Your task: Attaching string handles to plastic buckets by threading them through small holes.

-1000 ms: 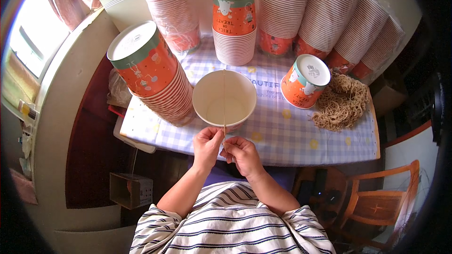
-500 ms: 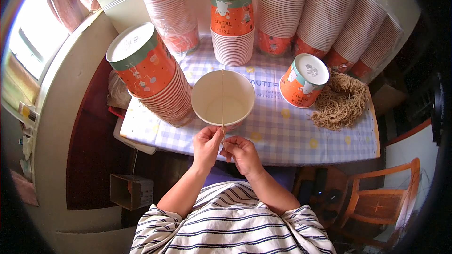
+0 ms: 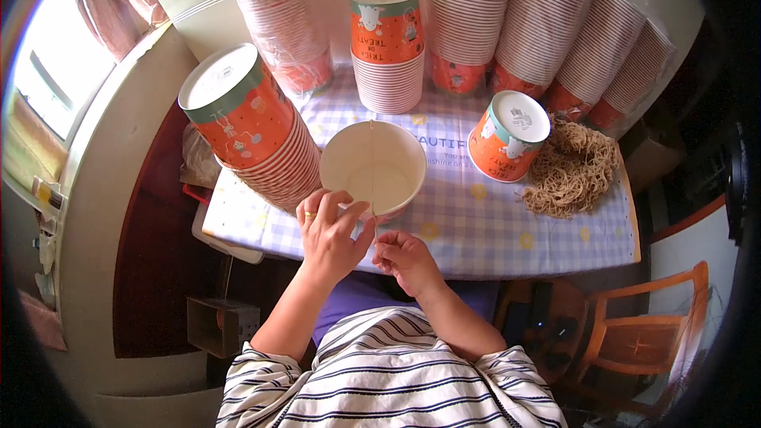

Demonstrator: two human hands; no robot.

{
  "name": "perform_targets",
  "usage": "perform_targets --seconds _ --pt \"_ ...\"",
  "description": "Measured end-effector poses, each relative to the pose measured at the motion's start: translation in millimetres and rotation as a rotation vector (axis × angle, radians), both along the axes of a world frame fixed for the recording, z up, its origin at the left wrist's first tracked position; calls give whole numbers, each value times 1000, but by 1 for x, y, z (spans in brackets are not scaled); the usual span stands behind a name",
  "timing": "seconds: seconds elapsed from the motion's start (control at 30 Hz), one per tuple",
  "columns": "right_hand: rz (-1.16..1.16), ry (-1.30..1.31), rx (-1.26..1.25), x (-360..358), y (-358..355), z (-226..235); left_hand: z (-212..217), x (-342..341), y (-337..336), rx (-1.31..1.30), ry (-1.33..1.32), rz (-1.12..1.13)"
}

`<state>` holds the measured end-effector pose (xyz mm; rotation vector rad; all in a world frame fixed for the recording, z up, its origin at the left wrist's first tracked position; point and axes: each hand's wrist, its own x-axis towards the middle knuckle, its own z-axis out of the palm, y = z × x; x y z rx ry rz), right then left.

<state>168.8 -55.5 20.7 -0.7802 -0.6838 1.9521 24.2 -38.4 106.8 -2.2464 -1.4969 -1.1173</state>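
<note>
A white-lined paper bucket (image 3: 341, 160) stands mouth up near the table's front edge. Across its opening runs a thin tan string (image 3: 372, 154), down to the near rim. My left hand (image 3: 329, 236), with a ring on one finger, is at that rim with its fingers spread, over the near left side of the opening. Just to its right, below the bucket, my right hand (image 3: 406, 261) is closed in a pinch on the string's near end, which is hard to make out between the fingers.
Left of the bucket leans a tall stack of orange buckets (image 3: 246, 131). Another stack (image 3: 388, 40) stands behind, and one upturned bucket (image 3: 507, 143) sits right beside a tangled heap of tan string (image 3: 575, 170). Plastic-wrapped stacks (image 3: 472, 16) line the back of the checked tablecloth (image 3: 483, 226).
My left hand has loosened its pinch on the string, spread its fingers and moved up and left over the bucket's rim. The right hand has barely moved.
</note>
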Motion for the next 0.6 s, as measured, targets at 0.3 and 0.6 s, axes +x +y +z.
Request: perform_targets --seconds 0.3,0.6 --pt "98 -73 101 1 -3 11 -8 -7 11 -191 -74 -177" --pt "-401 -394 361 41 21 36 -6 -13 14 -235 -77 -268"
